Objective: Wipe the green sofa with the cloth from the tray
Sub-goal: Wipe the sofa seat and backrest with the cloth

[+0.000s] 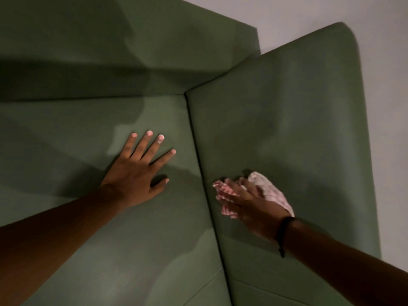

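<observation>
The green sofa (298,111) fills most of the head view, with its seat cushion on the left and the inner face of its armrest on the right. My left hand (136,173) lies flat on the seat cushion, fingers spread, holding nothing. My right hand (254,202) presses a crumpled pink-and-white striped cloth (270,188) against the armrest, just right of the dark seam between seat and armrest. The cloth sticks out past my fingers on both sides; the hand is blurred. A dark band circles my right wrist. No tray is in view.
A pale wall (386,85) shows behind and to the right of the sofa. The sofa back (110,51) rises at the top left, partly in shadow.
</observation>
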